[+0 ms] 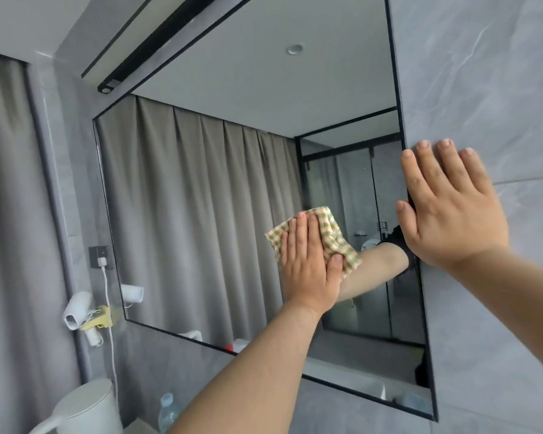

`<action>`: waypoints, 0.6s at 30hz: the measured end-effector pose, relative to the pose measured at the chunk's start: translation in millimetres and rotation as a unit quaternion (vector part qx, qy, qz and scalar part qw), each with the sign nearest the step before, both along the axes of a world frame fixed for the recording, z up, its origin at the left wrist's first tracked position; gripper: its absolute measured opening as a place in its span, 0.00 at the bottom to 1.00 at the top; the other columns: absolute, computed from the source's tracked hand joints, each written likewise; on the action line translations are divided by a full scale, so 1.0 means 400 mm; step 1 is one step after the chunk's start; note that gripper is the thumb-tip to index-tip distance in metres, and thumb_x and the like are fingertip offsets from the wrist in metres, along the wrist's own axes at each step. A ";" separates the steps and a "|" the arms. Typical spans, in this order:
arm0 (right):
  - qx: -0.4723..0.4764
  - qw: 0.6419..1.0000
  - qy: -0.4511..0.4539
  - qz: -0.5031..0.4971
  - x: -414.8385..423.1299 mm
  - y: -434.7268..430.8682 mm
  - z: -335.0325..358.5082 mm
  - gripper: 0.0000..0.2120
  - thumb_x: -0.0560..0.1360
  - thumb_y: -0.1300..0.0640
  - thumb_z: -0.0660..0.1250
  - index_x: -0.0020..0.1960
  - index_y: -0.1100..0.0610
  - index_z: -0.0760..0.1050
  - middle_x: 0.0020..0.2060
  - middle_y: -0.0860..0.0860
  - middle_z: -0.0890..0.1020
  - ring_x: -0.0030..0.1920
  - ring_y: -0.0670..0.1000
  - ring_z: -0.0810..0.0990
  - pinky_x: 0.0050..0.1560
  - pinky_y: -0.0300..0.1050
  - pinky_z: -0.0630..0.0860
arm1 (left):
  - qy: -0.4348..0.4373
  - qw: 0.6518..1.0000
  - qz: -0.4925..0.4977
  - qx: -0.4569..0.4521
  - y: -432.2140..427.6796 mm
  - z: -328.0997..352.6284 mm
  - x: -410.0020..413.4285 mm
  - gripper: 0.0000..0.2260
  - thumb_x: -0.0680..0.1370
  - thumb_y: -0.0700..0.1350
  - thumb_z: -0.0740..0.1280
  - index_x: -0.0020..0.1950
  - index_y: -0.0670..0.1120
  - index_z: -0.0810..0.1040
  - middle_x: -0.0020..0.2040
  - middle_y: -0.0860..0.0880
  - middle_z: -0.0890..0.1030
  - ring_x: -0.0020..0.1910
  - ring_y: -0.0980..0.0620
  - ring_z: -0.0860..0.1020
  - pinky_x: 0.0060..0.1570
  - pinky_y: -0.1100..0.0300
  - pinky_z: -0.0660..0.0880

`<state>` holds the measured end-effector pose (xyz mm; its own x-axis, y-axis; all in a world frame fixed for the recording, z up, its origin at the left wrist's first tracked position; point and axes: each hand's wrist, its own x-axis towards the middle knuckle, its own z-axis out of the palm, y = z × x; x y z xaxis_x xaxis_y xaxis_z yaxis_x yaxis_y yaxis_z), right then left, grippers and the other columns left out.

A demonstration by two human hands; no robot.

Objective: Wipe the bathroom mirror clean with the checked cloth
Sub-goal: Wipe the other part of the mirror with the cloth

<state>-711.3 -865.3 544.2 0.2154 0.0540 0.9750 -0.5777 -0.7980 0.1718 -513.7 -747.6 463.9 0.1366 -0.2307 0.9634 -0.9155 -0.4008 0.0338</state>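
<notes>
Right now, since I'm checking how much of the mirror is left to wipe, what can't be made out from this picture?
Head view:
1. Smears on the mirror: lost among the reflections.
2. Checked cloth: its middle lies under the left hand.
3. Mirror's right edge: partly covered by the right hand; its lower edge is partly behind the left forearm.
4. White kettle: cut off by the bottom edge.

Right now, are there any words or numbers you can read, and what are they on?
No text here can be read.
Sign reflected in the mirror: too small to read.
Bottle label: too blurred to read.
</notes>
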 end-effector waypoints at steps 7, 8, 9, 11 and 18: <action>0.001 1.000 0.018 0.007 0.002 0.000 -0.024 0.35 0.78 0.45 0.52 0.79 0.65 0.53 0.76 0.66 0.61 0.77 0.67 0.56 0.78 0.62 0.47 | 0.244 0.963 -0.010 -0.114 0.057 -0.267 0.080 0.33 0.76 0.55 0.49 0.80 0.48 0.43 0.82 0.46 0.50 0.81 0.54 0.46 0.79 0.54 0.43; -0.003 1.000 0.014 0.008 0.002 -0.002 -0.024 0.36 0.78 0.45 0.52 0.79 0.65 0.54 0.76 0.66 0.61 0.76 0.67 0.56 0.78 0.62 0.47 | 0.291 0.946 -0.015 -0.143 0.065 -0.305 0.093 0.34 0.76 0.57 0.48 0.80 0.47 0.44 0.82 0.46 0.50 0.81 0.52 0.48 0.79 0.53 0.43; -0.008 1.000 0.014 0.010 0.004 -0.002 -0.023 0.36 0.78 0.45 0.52 0.79 0.65 0.54 0.76 0.67 0.61 0.76 0.67 0.56 0.78 0.61 0.46 | 0.325 0.930 -0.016 -0.169 0.071 -0.335 0.108 0.36 0.75 0.58 0.47 0.80 0.45 0.45 0.82 0.45 0.51 0.81 0.50 0.50 0.79 0.53 0.45; -0.017 1.000 0.006 0.014 0.009 -0.005 -0.024 0.36 0.78 0.45 0.52 0.78 0.66 0.54 0.75 0.67 0.61 0.76 0.67 0.56 0.77 0.61 0.46 | 0.371 0.904 -0.015 -0.212 0.082 -0.361 0.138 0.39 0.74 0.60 0.46 0.81 0.42 0.50 0.82 0.43 0.53 0.80 0.47 0.52 0.79 0.53 0.46; 0.007 0.999 0.006 0.042 0.024 -0.029 -0.023 0.35 0.79 0.42 0.50 0.80 0.62 0.51 0.78 0.65 0.57 0.78 0.66 0.52 0.78 0.64 0.47 | 0.549 0.746 -0.015 -0.377 0.175 -0.361 0.391 0.29 0.79 0.54 0.57 0.78 0.41 0.63 0.75 0.39 0.67 0.73 0.39 0.66 0.73 0.44 0.61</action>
